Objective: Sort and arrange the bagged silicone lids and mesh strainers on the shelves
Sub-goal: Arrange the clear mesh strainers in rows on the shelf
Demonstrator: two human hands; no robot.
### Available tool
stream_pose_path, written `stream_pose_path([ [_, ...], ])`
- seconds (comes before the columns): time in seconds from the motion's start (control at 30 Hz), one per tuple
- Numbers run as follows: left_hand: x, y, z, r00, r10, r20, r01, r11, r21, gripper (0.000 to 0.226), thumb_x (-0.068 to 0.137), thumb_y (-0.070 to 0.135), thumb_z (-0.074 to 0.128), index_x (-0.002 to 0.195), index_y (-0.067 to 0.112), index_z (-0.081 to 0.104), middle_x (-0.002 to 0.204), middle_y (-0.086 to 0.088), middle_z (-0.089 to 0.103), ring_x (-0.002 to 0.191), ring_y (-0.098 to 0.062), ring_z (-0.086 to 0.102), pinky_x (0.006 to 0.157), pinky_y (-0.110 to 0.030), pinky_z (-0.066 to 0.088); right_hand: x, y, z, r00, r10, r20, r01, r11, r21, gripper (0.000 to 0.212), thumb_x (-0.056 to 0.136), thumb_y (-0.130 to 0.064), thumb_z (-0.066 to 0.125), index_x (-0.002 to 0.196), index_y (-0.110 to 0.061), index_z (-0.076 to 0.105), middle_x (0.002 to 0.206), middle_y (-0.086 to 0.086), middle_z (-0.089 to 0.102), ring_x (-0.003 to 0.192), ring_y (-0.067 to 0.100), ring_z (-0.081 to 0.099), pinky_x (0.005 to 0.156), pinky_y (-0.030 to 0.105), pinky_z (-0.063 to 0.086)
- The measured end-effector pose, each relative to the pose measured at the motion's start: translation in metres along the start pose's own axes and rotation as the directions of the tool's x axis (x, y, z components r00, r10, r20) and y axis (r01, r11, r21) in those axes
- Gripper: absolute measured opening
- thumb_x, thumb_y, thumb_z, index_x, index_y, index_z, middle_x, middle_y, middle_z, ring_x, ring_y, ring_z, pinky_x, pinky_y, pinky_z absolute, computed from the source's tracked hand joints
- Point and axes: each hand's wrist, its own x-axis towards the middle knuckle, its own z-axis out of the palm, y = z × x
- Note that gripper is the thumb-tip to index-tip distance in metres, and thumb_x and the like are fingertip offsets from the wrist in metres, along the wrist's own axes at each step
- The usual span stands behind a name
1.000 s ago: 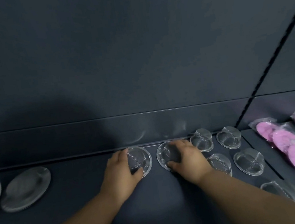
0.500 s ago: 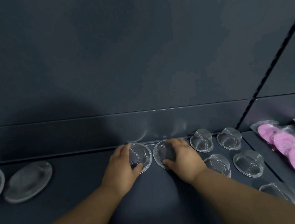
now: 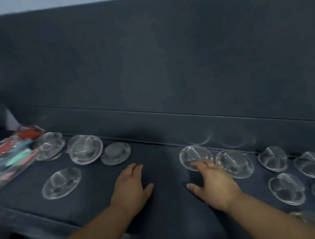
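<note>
Bagged mesh strainers lie along a dark shelf (image 3: pixel 163 208). Two of them (image 3: pixel 193 155) (image 3: pixel 235 162) sit side by side against the back wall, and several more strainers (image 3: pixel 286 188) spread out to their right. My left hand (image 3: pixel 130 188) is flat and empty over bare shelf, fingers straight. My right hand (image 3: pixel 213 182) is spread open, its fingertips at the front edge of the left strainer of the pair. On the left lie further clear bagged pieces: a flat one (image 3: pixel 61 182), a domed one (image 3: pixel 86 149) and a grey-centred one (image 3: pixel 115 153).
A bag of red, green and pink items (image 3: pixel 6 155) lies at the shelf's far left, beside a pile of clear bagged pieces (image 3: pixel 48 145). The dark back wall (image 3: pixel 166 68) rises directly behind the row. The shelf's front lip (image 3: pixel 35 217) runs below my forearms.
Both hands have let go of the two strainers they were setting at the back. The left hand moved left onto bare shelf. The view swung left and shows the shelf's left end.
</note>
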Motion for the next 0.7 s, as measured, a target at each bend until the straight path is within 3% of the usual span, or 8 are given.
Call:
stream_pose_path([
  [0.17,-0.010,-0.057,-0.039,0.991,-0.084,-0.104,0.094,0.991,0.096,0.072,0.088,0.052,0.051,0.146,0.017,0.027,0.151,-0.004,0.027,0.138,-0.019,0.026,0.114,-0.028,0.021,0.004,-0.044,0.003,0.997,-0.061,0.042,0.061,0.998,0.005,0.067,0.085,-0.054,0.058,0.143,-0.031,0.033,0.145,-0.008,0.035,0.133,0.013,0.036,0.110,0.024,0.030],
  [0.33,-0.003,-0.111,-0.062,0.977,-0.133,-0.165,0.148,0.986,0.077,0.069,0.086,0.049,0.055,0.142,0.014,0.034,0.145,-0.006,0.037,0.133,-0.021,0.035,0.111,-0.030,0.029,0.028,-0.092,0.015,0.996,-0.070,0.051,0.071,0.997,-0.004,0.069,0.084,-0.055,0.058,0.143,-0.029,0.034,0.145,-0.008,0.036,0.133,0.013,0.036,0.111,0.026,0.030],
  [0.47,0.011,-0.170,-0.083,0.977,-0.129,-0.171,0.142,0.988,0.062,0.068,0.086,0.049,0.056,0.142,0.016,0.034,0.147,-0.003,0.034,0.136,-0.018,0.030,0.111,-0.028,0.023,0.056,-0.148,0.045,0.996,-0.053,0.078,0.054,0.999,-0.006,0.069,0.084,-0.055,0.058,0.143,-0.029,0.034,0.146,-0.009,0.034,0.133,0.014,0.036,0.110,0.030,0.034],
  [0.57,0.021,-0.220,-0.098,0.991,-0.099,-0.094,0.100,0.995,0.003,0.077,0.083,0.051,0.059,0.145,0.017,0.030,0.151,-0.003,0.029,0.139,-0.018,0.025,0.112,-0.027,0.018,0.085,-0.200,0.071,0.996,-0.052,0.079,0.051,0.999,0.016,0.067,0.084,-0.054,0.058,0.142,-0.030,0.034,0.146,-0.008,0.035,0.133,0.014,0.036,0.109,0.029,0.034],
  [0.7,0.022,-0.265,-0.099,0.988,0.024,0.154,0.009,0.978,-0.210,0.094,0.065,0.062,0.068,0.143,0.021,0.035,0.146,0.005,0.036,0.133,-0.011,0.035,0.108,-0.020,0.024,0.124,-0.264,0.097,0.998,-0.054,0.040,0.050,0.995,0.085,0.063,0.084,-0.047,0.062,0.141,-0.032,0.037,0.144,-0.007,0.037,0.131,0.015,0.039,0.106,0.024,0.033],
])
